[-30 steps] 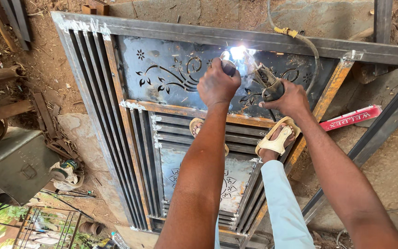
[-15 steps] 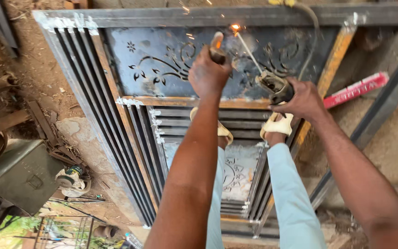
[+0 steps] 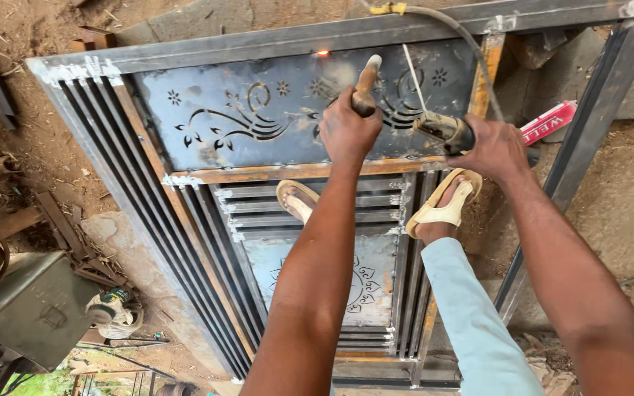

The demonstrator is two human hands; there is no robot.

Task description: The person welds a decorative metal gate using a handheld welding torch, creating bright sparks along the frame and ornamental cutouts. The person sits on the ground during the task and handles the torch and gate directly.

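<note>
The wooden-handled tool (image 3: 365, 88) stands lengthwise toward the gate's (image 3: 258, 117) top edge, gripped in the left hand (image 3: 348, 132). The right hand (image 3: 497, 150) clasps the electrode holder (image 3: 443, 130), its rod (image 3: 414, 77) pointing toward that edge too.

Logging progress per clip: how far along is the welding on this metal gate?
Done: whitish weld marks show at several slat joints and frame corners. In hand: a fresh spot glows on the patterned panel's top edge; the left hand grips a wooden-handled tool, the right hand the electrode holder. What is left cannot be judged.
</note>
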